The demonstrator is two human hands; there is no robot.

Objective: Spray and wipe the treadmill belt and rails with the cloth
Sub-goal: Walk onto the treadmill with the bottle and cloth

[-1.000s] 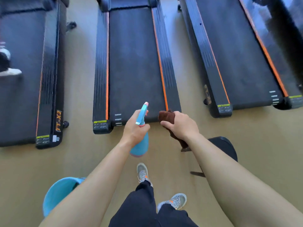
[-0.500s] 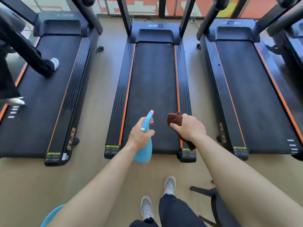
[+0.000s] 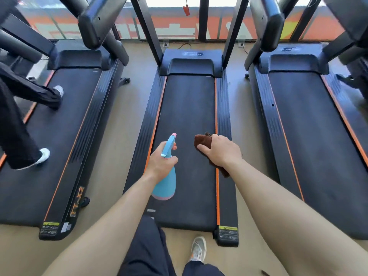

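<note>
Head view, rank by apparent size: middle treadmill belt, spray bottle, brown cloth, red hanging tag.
1. middle treadmill belt
2. spray bottle
3. brown cloth, partly hidden in the right hand: rank unsure
4. red hanging tag, farthest away

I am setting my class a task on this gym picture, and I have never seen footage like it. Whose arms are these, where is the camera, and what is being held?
There is no machine doing the work here. The camera sits on a person's head and looks forward and down, so the two bare arms reaching in from below are the wearer's own.

The left hand grips a blue spray bottle, with its nozzle pointing forward over the black belt of the middle treadmill. The right hand holds a brown cloth bunched in its fingers, above the belt and close to the right side rail.

Similar treadmills stand on either side. Another person's legs are on the left treadmill.
</note>
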